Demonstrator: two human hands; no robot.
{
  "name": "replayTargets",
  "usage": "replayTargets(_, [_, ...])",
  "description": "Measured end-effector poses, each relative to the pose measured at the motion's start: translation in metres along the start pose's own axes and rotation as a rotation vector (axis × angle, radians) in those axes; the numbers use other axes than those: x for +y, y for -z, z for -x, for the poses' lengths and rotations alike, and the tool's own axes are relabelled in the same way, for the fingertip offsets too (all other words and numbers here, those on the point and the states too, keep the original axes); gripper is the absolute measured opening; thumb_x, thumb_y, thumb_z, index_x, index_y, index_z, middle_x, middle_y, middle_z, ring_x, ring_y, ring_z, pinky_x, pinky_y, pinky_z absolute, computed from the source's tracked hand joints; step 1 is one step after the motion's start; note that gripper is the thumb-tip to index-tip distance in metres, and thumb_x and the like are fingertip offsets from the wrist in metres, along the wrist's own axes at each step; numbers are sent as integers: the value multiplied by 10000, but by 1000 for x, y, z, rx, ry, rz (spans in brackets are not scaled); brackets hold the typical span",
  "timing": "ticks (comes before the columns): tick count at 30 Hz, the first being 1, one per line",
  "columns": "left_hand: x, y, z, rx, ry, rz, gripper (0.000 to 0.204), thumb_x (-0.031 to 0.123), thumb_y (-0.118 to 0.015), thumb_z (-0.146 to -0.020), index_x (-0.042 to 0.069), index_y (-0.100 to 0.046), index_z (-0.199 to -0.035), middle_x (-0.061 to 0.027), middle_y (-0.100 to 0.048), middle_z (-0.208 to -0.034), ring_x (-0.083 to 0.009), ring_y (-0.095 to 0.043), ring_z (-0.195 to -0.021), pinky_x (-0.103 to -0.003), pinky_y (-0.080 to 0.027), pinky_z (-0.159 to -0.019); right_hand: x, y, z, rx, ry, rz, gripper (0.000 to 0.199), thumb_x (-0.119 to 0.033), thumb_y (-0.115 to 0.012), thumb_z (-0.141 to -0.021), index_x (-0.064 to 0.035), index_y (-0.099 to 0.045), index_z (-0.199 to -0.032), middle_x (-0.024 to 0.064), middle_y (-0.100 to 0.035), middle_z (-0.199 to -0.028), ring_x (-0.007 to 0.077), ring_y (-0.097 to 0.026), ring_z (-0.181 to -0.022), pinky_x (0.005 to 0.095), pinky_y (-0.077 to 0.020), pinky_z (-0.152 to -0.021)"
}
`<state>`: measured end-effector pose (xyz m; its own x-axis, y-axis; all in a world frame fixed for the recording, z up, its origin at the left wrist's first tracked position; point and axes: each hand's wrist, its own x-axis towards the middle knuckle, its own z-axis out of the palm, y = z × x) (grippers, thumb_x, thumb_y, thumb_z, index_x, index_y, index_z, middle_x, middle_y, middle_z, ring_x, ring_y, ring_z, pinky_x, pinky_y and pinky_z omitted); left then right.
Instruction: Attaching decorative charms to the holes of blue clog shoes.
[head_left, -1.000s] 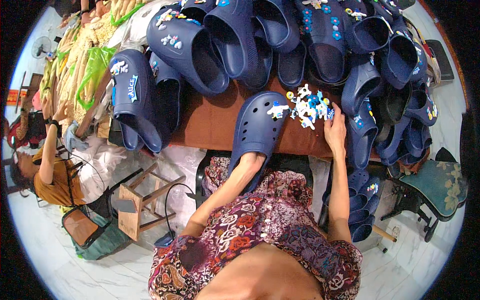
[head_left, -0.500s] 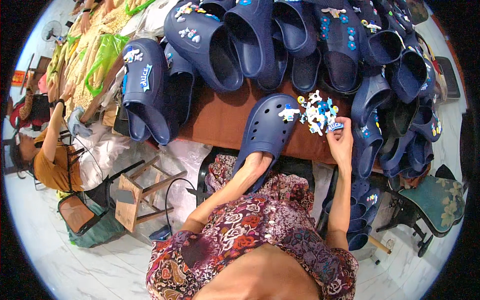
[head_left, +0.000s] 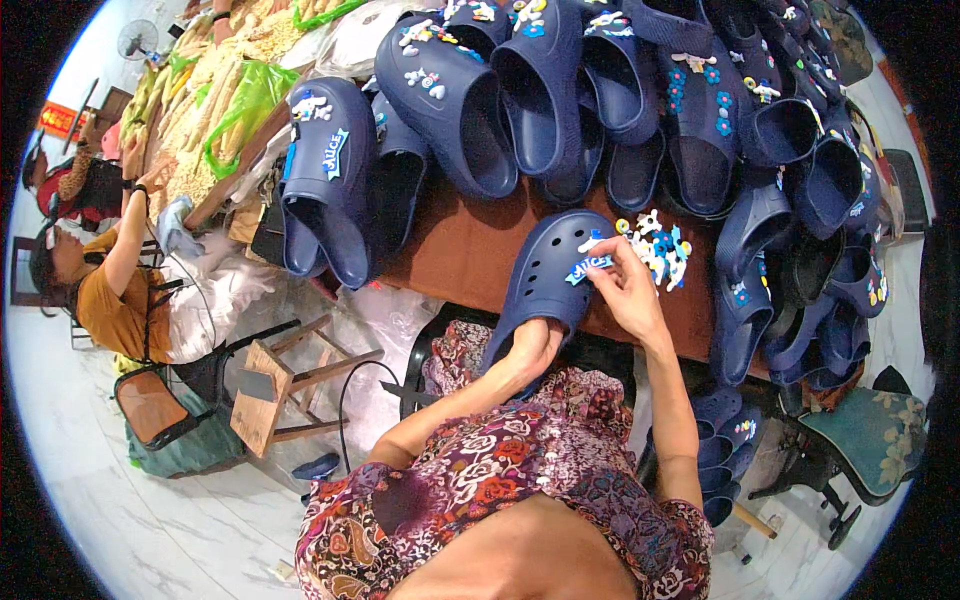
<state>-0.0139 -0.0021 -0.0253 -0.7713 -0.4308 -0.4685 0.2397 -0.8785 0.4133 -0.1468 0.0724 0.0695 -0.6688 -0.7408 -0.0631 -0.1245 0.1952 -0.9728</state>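
Observation:
A navy blue clog (head_left: 540, 285) with round holes lies tilted at the table's front edge, toe pointing away from me. My left hand (head_left: 533, 348) reaches in through its opening and holds it from inside; the fingers are hidden. Between the thumb and fingertips of my right hand (head_left: 632, 295) is a blue banner-shaped shoe charm (head_left: 588, 268) with white lettering, held against the upper of the clog. A white figure charm (head_left: 594, 240) is on the clog just beyond it, partly covered by my fingers. Beside my right hand lies a pile of loose shoe charms (head_left: 664, 252), white, blue and yellow.
Many navy clogs (head_left: 447, 120) with charms crowd the far and right sides of the brown-topped table (head_left: 460, 240). More clogs sit below at right, near a green chair (head_left: 868, 440). A wooden stool (head_left: 270, 400) stands at left; beyond it a person (head_left: 115, 290) works at another table.
My right hand has moved left from the charm pile to the clog with the banner charm in its fingers. The view has shifted slightly.

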Motion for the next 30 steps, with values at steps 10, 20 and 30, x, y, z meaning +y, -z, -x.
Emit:
replayTargets(10, [25, 12, 37, -400, -67, 46, 359, 325, -569, -919, 119, -548, -1212, -90, -566, -1196, -271, -464, -1183, -390, -329, -1040, -4, -6, -10, 7, 0, 198, 210, -96, -647, -887, -22, -569, -1067, 60, -650, -925, 122, -616, -751, 270, -489, -641])
replayTargets(20, [53, -23, 28, 32, 123, 225, 494, 186, -588, -915, -4, -398, -1330, -128, -497, -1332, -244, -477, -1252, -443, -346, -1127, -22, -22, -18, -118, 96, 397, 207, -193, -679, -855, -38, -641, -987, 110, -679, -901, 228, -646, -754, 353, -503, -688])
replayTargets(30, [52, -31, 31, 46, 123, 162, 536, 232, -617, -875, 40, -416, -1333, -119, -538, -1315, -252, -506, -1239, -447, -381, -1077, -28, -28, -25, -171, 220, 528, 140, -192, -674, -825, -80, -662, -908, 122, -607, -854, 332, -622, -869, 437, -482, -752])
